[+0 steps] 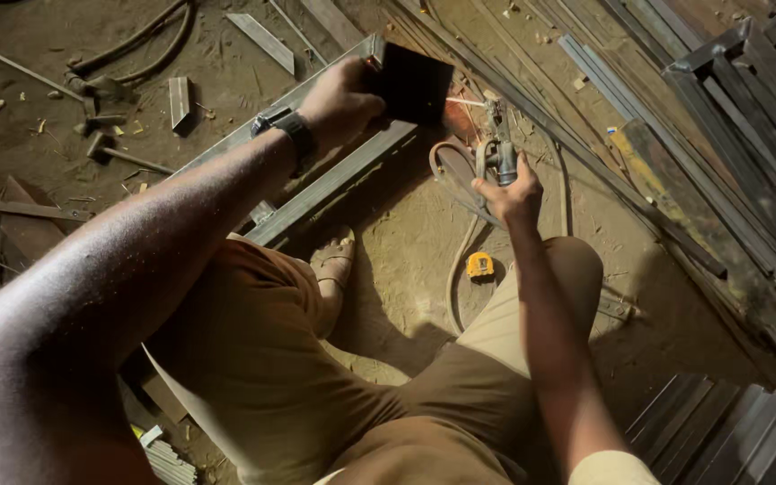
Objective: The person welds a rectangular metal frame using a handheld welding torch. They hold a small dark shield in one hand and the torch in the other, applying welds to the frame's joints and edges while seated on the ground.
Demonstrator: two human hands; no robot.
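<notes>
Nearest the camera, your thighs in tan trousers (316,377) fill the lower middle as you crouch on a dirt floor (406,269), one sandalled foot (334,260) planted between your knees.

Your left forearm runs up from the lower left corner, with a dark wristwatch (289,135) on the wrist. Your left hand (339,103) is closed around the near edge of a dark, flat rectangular shield (413,83), holding it up and tilted above the end of a long steel frame rail (325,184).

Your right arm rises from the lower right, bent at the elbow. Your right hand (514,189) is wrapped around the handle of a welding electrode holder (500,135), with a thin rod (464,101) pointing left towards the shield and the rail end. The holder's cable (460,269) loops down across the dirt past a small yellow tape measure (480,265), which lies just beside your right knee.

Farther out, a hammer (123,154) and short metal offcuts (179,99) lie on the floor to the left. Long steel strips and angle bars (639,108) run diagonally along the right side, and a stack of ribbed metal sections (729,431) sits in the lower right corner. Warm light falls across the dirt; the edges stay in shadow.
</notes>
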